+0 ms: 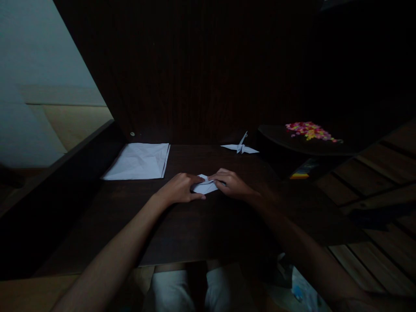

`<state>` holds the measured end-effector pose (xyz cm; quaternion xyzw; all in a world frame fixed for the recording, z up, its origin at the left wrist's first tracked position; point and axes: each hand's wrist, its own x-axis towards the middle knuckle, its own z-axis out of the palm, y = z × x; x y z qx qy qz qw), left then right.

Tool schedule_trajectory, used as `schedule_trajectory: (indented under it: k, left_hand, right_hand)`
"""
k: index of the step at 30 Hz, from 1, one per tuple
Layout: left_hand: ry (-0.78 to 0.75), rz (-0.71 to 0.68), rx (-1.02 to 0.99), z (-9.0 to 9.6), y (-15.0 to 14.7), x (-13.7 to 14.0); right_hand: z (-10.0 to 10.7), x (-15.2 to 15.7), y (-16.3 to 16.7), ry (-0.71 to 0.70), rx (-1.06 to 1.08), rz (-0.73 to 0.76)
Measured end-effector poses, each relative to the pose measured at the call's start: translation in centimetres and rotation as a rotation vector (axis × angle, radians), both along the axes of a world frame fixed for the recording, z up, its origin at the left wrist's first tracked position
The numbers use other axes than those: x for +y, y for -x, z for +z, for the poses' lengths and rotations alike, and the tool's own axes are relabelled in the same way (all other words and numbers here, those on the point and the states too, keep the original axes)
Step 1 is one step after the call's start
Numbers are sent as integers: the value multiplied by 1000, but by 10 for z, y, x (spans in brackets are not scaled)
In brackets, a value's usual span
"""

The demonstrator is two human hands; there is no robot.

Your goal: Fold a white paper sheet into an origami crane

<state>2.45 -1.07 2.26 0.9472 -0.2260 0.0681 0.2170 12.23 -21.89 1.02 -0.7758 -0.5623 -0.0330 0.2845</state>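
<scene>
A small folded sheet of white paper [205, 188] lies on the dark tabletop [191, 225] between my hands. My left hand [180, 188] grips its left side, thumb at the near edge and fingers at the far edge. From the right, my right hand [232, 184] presses fingers and thumb onto the paper's upper right part, hiding some of it. Behind my hands, near the back panel, stands a white folded paper crane [241, 148] with its wings spread. A stack of creased white paper sheets [138, 161] lies at the back left.
To the right, a dark rounded shelf [276, 136] carries a heap of pink, red and yellow pieces [310, 131]. A yellow and orange item [299, 176] sits beneath it. A dark side board [65, 186] borders the table's left, and a tall dark panel [201, 73] rises behind.
</scene>
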Motion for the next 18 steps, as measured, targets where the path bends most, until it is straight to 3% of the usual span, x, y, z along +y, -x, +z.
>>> schedule_trajectory:
  k: [11,18]
  left_hand:
    - [-4,38,-40,-8,-2,2]
    - [-102,38,-120,-9,-2,1]
  right_hand:
    - [-1,2,-2,-14,102,-111]
    - [-2,2,0,-31,111,-88]
